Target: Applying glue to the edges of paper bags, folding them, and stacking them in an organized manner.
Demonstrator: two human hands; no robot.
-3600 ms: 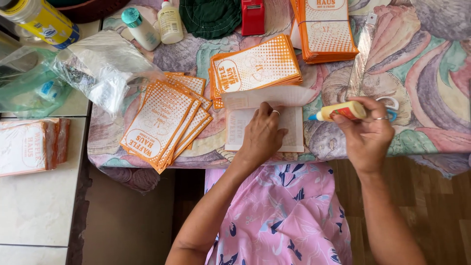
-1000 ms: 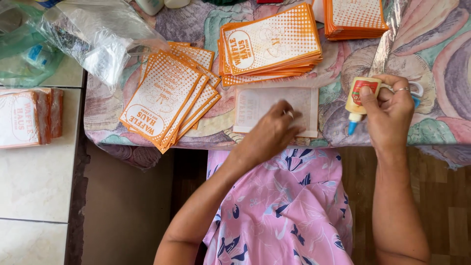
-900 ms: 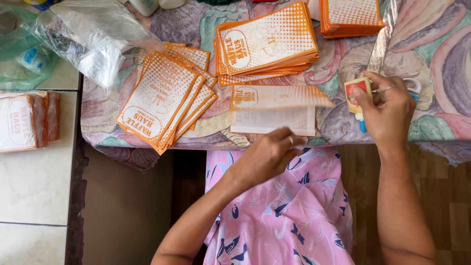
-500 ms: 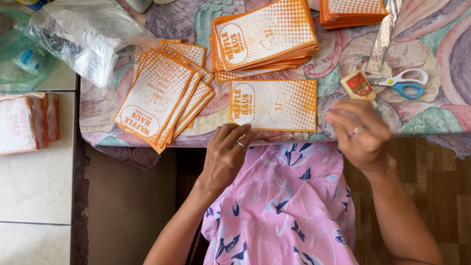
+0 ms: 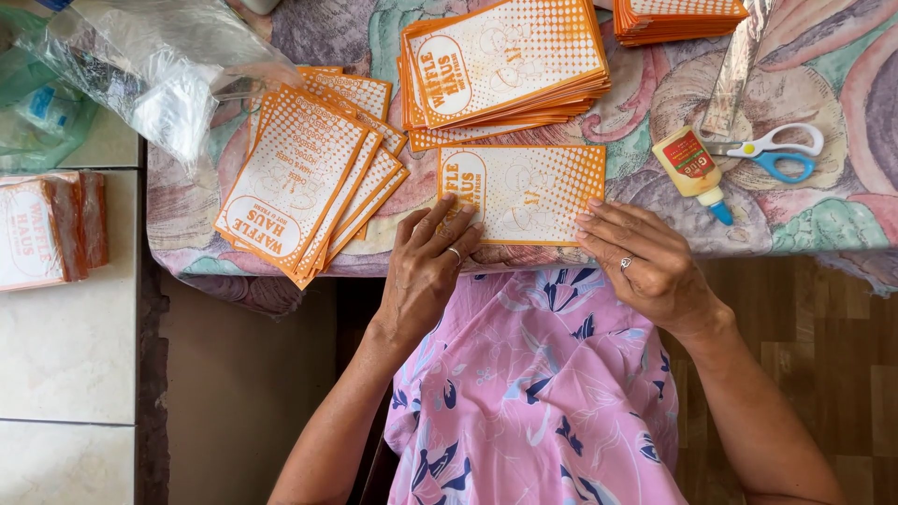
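An orange-and-white paper bag [image 5: 524,192] lies flat, printed side up, near the table's front edge. My left hand [image 5: 426,266] rests with spread fingers on its lower left corner. My right hand [image 5: 645,257] presses flat on its lower right corner. Neither hand grips anything. A small glue bottle [image 5: 694,170] with a blue tip lies on the table to the right of the bag, apart from my right hand.
A stack of the same bags [image 5: 505,65] lies behind, a fanned pile [image 5: 309,178] to the left, another stack [image 5: 678,17] at the top right. Blue-handled scissors [image 5: 772,154], a clear plastic bag [image 5: 159,75] and wrapped bundles [image 5: 47,229] are around. A floral cloth [image 5: 823,84] covers the table.
The bag has been folded shut and turned printed side up. My right hand has put the glue bottle down beside the scissors. Both hands now press on the bag.
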